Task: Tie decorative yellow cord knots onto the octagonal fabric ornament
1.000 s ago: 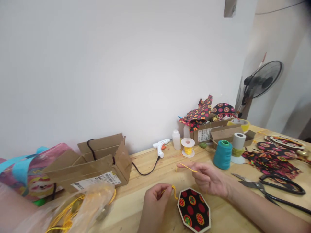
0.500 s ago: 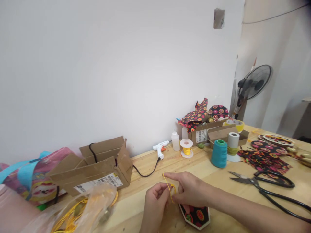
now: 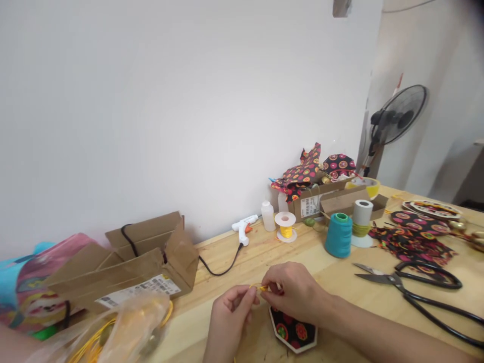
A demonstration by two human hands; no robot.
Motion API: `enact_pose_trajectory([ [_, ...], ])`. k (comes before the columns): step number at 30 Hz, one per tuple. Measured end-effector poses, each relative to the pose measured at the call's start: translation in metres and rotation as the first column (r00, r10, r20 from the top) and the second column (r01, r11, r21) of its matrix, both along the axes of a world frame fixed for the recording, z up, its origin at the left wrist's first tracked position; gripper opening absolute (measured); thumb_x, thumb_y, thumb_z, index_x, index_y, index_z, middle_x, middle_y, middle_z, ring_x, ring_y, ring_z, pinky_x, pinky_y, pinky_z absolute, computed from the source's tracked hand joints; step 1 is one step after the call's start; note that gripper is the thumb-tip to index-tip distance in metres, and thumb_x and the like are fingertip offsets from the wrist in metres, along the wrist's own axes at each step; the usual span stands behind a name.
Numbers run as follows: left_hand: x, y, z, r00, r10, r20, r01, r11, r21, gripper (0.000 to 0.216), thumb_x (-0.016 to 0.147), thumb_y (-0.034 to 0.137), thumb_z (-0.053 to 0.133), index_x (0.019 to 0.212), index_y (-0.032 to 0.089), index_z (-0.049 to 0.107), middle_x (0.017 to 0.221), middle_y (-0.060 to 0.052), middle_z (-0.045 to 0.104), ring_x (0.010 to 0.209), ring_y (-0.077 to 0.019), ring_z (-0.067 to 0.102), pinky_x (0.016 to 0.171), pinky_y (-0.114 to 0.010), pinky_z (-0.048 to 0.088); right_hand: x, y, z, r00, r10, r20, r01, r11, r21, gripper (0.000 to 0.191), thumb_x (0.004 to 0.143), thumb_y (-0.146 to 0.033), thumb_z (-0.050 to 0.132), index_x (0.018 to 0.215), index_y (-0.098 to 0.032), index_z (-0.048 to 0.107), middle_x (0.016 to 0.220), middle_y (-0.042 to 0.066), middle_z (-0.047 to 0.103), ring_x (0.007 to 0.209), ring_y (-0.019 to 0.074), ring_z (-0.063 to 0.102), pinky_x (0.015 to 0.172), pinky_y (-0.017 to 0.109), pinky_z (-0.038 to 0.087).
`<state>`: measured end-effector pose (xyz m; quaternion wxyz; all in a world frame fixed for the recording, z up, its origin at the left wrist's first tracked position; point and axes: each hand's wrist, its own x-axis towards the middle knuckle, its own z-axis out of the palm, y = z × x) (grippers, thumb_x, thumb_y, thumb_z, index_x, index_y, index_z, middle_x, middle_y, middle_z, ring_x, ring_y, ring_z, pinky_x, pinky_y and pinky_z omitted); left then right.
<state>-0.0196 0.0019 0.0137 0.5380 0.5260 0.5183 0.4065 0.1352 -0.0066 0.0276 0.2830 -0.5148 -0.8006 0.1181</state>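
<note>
A cardboard box [image 3: 109, 276] bears a white label [image 3: 138, 292], its print too small to read. The left hand [image 3: 231, 315] pinches yellow cord [image 3: 258, 287], also pinched by the right hand [image 3: 297, 292] near a floral panel [image 3: 293, 330]. A rear carton's [image 3: 296, 212] barcode label [image 3: 310, 205] is illegible.

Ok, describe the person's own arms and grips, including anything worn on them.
The left grip is an ungloved hand, with no ring or watch showing; little of its arm is in view. The right grip is likewise an ungloved hand, and the right forearm shows no sleeve, bracelet or marking as far as the frame shows it.
</note>
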Motion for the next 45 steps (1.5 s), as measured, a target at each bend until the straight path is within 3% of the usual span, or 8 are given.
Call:
enact_pose_trajectory([
  [10, 0.0, 0.0, 0.002, 1.0, 0.027, -0.013, -0.028, 0.998, -0.057, 0.025, 0.056, 0.036, 0.065, 0.066, 0.013, 0.065, 0.037, 0.007, 0.048, 0.031, -0.0026, 0.031, 0.03, -0.013, 0.021, 0.003, 0.009, -0.006, 0.993, 0.115, -0.031, -0.114, 0.993, 0.032, 0.013, 0.068, -0.026, 0.053, 0.068, -0.018, 0.063, 0.059, -0.002, 0.061, 0.053, 0.0086, 0.051, 0.046, 0.016, 0.03],
  [15, -0.002, 0.0, 0.002, 0.996, 0.08, 0.036, -0.076, 0.994, -0.081, 0.024, 0.053, 0.03, 0.069, 0.07, 0.013, 0.065, 0.054, 0.002, 0.062, 0.055, -0.0086, 0.052, 0.05, -0.014, 0.04, 0.002, 0.01, -0.009, 0.987, 0.154, -0.037, -0.153, 0.988, 0.032, 0.015, 0.069, -0.027, 0.051, 0.072, -0.018, 0.063, 0.06, -0.001, 0.061, 0.054, 0.0086, 0.052, 0.047, 0.016, 0.031],
  [19, -0.003, 0.001, -0.001, 0.995, 0.08, 0.059, -0.075, 0.993, -0.089, 0.024, 0.052, 0.028, 0.07, 0.072, 0.014, 0.065, 0.062, 0.0, 0.065, 0.063, -0.0111, 0.055, 0.058, -0.017, 0.042, 0.001, 0.008, -0.01, 0.987, 0.157, -0.032, -0.155, 0.987, 0.047, 0.014, 0.068, -0.026, 0.052, 0.074, -0.019, 0.063, 0.061, -0.002, 0.061, 0.055, 0.0086, 0.051, 0.048, 0.016, 0.031],
  [24, -0.006, 0.002, -0.001, 0.995, 0.036, 0.091, -0.034, 0.999, -0.026, 0.025, 0.052, 0.025, 0.07, 0.073, 0.013, 0.063, 0.061, 0.0, 0.065, 0.066, -0.0137, 0.058, 0.061, -0.02, 0.043, 0.0, 0.006, -0.008, 0.987, 0.159, -0.037, -0.158, 0.987, 0.038, 0.015, 0.069, -0.025, 0.051, 0.073, -0.019, 0.063, 0.061, -0.001, 0.061, 0.056, 0.0094, 0.05, 0.048, 0.017, 0.031],
  [31, -0.005, -0.001, 0.003, 0.996, -0.078, 0.042, 0.074, 0.992, 0.104, 0.04, 0.066, 0.026, 0.059, 0.103, 0.015, 0.047, 0.066, 0.0, 0.064, 0.07, -0.0135, 0.058, 0.064, -0.021, 0.042, 0.001, 0.007, -0.009, 0.965, 0.185, -0.186, -0.205, 0.974, -0.094, 0.019, 0.068, -0.024, 0.051, 0.081, -0.02, 0.065, 0.058, -0.002, 0.05, 0.053, 0.0084, 0.043, 0.048, 0.018, 0.03],
  [34, -0.004, -0.003, 0.003, 0.993, -0.116, 0.003, 0.114, 0.986, 0.119, 0.04, 0.068, 0.027, 0.057, 0.104, 0.016, 0.045, 0.07, -0.001, 0.064, 0.07, -0.0145, 0.057, 0.062, -0.022, 0.042, 0.001, 0.008, -0.009, 0.908, 0.167, -0.385, -0.261, 0.944, -0.205, 0.021, 0.071, -0.029, 0.051, 0.081, -0.019, 0.065, 0.058, -0.003, 0.043, 0.052, 0.0074, 0.038, 0.046, 0.018, 0.028],
  [39, -0.003, -0.004, 0.002, 0.991, -0.131, -0.009, 0.131, 0.984, 0.12, 0.038, 0.067, 0.027, 0.058, 0.101, 0.017, 0.047, 0.07, -0.001, 0.063, 0.067, -0.0142, 0.057, 0.058, -0.021, 0.041, -0.002, 0.008, -0.009, 0.703, 0.011, -0.711, -0.362, 0.866, -0.344, 0.026, 0.069, -0.038, 0.054, 0.077, -0.016, 0.064, 0.064, -0.002, 0.048, 0.052, 0.0071, 0.038, 0.046, 0.019, 0.029],
  [45, -0.003, -0.005, 0.005, 0.997, -0.068, 0.026, 0.066, 0.994, 0.088, 0.033, 0.064, 0.024, 0.06, 0.094, 0.017, 0.052, 0.063, 0.002, 0.062, 0.064, -0.0133, 0.057, 0.057, -0.02, 0.04, 0.008, 0.005, 0.01, 0.446, -0.064, -0.893, -0.445, 0.849, -0.283, 0.013, 0.064, -0.027, 0.06, 0.061, -0.014, 0.057, 0.08, 0.001, 0.051, 0.068, 0.0096, 0.044, 0.058, 0.02, 0.033],
])
